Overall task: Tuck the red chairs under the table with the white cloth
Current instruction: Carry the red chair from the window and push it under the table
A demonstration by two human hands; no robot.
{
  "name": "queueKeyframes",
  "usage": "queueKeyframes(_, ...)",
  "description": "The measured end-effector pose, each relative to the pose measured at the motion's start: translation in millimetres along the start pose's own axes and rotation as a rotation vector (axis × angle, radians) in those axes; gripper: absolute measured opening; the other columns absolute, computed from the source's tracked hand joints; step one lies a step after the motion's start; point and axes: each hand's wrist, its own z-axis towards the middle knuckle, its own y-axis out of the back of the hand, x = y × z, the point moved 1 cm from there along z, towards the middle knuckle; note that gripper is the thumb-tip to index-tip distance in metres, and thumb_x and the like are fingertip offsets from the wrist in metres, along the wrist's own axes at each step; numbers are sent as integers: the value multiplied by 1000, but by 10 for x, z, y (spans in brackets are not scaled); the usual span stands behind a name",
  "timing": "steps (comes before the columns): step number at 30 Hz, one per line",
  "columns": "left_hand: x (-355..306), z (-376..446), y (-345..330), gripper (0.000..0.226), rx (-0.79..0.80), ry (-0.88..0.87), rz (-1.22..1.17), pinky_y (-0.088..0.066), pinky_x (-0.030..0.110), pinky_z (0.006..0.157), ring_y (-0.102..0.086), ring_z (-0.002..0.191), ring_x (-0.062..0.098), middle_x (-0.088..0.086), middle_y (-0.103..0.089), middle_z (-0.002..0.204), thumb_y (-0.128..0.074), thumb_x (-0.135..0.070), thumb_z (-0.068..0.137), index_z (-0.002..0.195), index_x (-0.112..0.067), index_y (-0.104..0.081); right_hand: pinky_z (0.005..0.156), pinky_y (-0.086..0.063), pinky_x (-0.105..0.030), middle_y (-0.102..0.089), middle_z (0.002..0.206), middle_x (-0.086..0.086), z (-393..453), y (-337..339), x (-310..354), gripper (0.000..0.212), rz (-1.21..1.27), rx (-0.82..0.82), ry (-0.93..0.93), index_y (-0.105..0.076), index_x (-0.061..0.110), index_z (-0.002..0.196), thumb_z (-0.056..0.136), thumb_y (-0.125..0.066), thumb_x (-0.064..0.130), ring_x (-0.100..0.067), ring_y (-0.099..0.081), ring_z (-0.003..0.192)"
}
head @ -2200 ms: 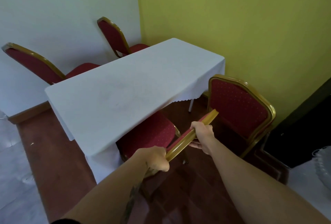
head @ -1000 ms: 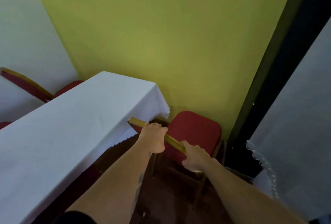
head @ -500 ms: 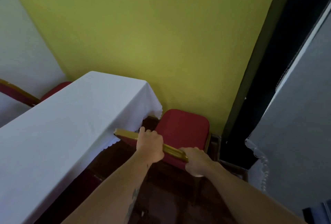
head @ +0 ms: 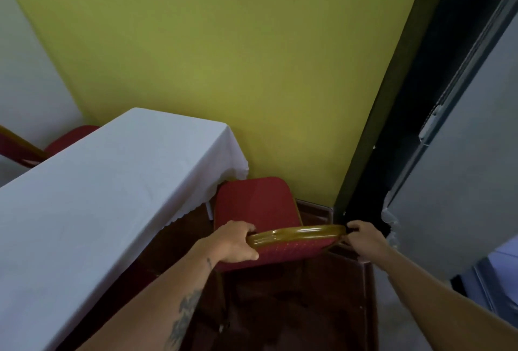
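A red chair (head: 253, 204) with a gold frame stands at the near right corner of the table with the white cloth (head: 92, 196), its seat out in the open beside the cloth's scalloped edge. My left hand (head: 232, 242) grips the left end of the chair's backrest top. My right hand (head: 363, 235) holds the right end of the same gold rail. Another red chair (head: 30, 146) shows at the far side of the table, partly hidden by the cloth.
A yellow-green wall (head: 238, 56) rises just behind the chair and the table's end. A dark door frame (head: 392, 154) and a grey panel (head: 462, 168) stand close on the right. The floor below is dark red-brown.
The chair has turned so that its backrest now lies square across my view. My right hand has slid out to the rail's right end. The view has shifted right, away from the first tucked chair.
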Motion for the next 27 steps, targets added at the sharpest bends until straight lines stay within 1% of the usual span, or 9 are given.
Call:
queueKeyframes(3, 370, -62, -17, 65, 45, 123, 44, -53, 30, 89, -64, 106, 19, 1, -66, 122, -67, -27, 74, 138, -26, -57, 80, -60, -48, -76, 98, -13, -247, -171, 69, 27, 427, 68, -174, -66, 1, 117, 92, -58, 6, -28, -68, 97)
queueKeyframes(6, 511, -72, -97, 54, 13, 182, 39, -56, 34, 87, -65, 100, 22, 2, -64, 115, -59, -18, 79, 132, -24, -61, 84, -54, -53, -78, 106, -19, -587, -443, 271, 29, 818, 260, -235, -64, 1, 119, 93, -51, 5, -35, -68, 109)
queueKeyframes(9, 447, -67, -131, 42, -35, 184, 34, -57, 35, 79, -64, 93, 22, 2, -61, 108, -54, -12, 81, 122, -19, -63, 87, -54, -59, -70, 122, -27, -796, -746, 562, 40, 991, 395, -242, -59, 3, 129, 97, -58, 27, -44, -66, 113)
queueKeyframes(13, 250, -77, -204, 31, -64, 184, 63, -55, 33, 75, -65, 94, 24, 4, -62, 108, -55, -11, 84, 113, -17, -64, 91, -51, -72, -56, 135, -28, -800, -978, 840, 67, 1161, 254, -300, -43, 4, 142, 89, -77, 25, -52, -59, 117)
queueKeyframes(16, 93, -73, -279, 29, -119, 183, 89, -51, 33, 74, -65, 100, 28, 6, -63, 111, -55, -11, 84, 112, -16, -63, 89, -49, -77, -63, 127, -28, -723, -931, 848, 64, 1200, 120, -312, -41, 5, 138, 86, -78, 7, -48, -65, 108)
queueKeyframes(19, -105, -37, -353, 30, -86, 154, 108, -51, 34, 74, -64, 101, 29, 8, -62, 110, -55, -11, 84, 113, -13, -63, 74, -55, -75, -66, 114, -26, -622, -739, 799, 68, 1168, 19, -316, -38, 9, 142, 84, -71, -5, -45, -70, 93)
queueKeyframes(22, -331, -7, -462, 28, -46, 104, 119, -50, 36, 76, -64, 102, 32, 9, -64, 110, -57, -13, 82, 108, -12, -65, 64, -58, -71, -58, 102, -21, -493, -525, 718, 74, 1092, -49, -314, -36, 14, 145, 80, -61, -7, -37, -68, 82)
queueKeyframes(24, -467, 11, -519, 29, -22, 72, 133, -51, 37, 79, -64, 103, 33, 11, -65, 112, -58, -15, 82, 110, -10, -65, 58, -59, -67, -53, 94, -19, -402, -414, 648, 64, 1053, -60, -326, -38, 21, 132, 77, -58, -6, -35, -64, 77)
queueKeyframes(27, -624, 59, -532, 28, 7, 48, 138, -50, 37, 76, -65, 101, 33, 12, -65, 112, -58, -16, 83, 109, -9, -65, 73, -56, -73, -51, 96, -19, -234, -251, 587, 55, 1008, 22, -297, -35, 20, 123, 78, -56, -5, -38, -63, 87)
